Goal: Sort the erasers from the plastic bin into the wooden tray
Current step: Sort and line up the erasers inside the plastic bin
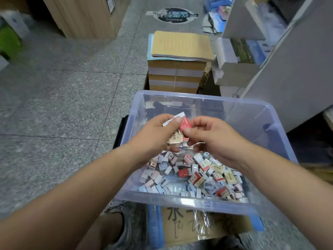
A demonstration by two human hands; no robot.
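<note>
Left hand (153,136) and right hand (210,136) are held with the clear rectangular plastic bin (278,139) of small loose erasers (198,175) below the fingers. Beige boxed erasers (175,138) are gripped in the left, and a red rectangular eraser (184,125) is pinched by the right. One may be dropped from the crowded grip. No wooden tray is seen.

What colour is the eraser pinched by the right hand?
The eraser is red with pale print; the head view shows it.
</note>
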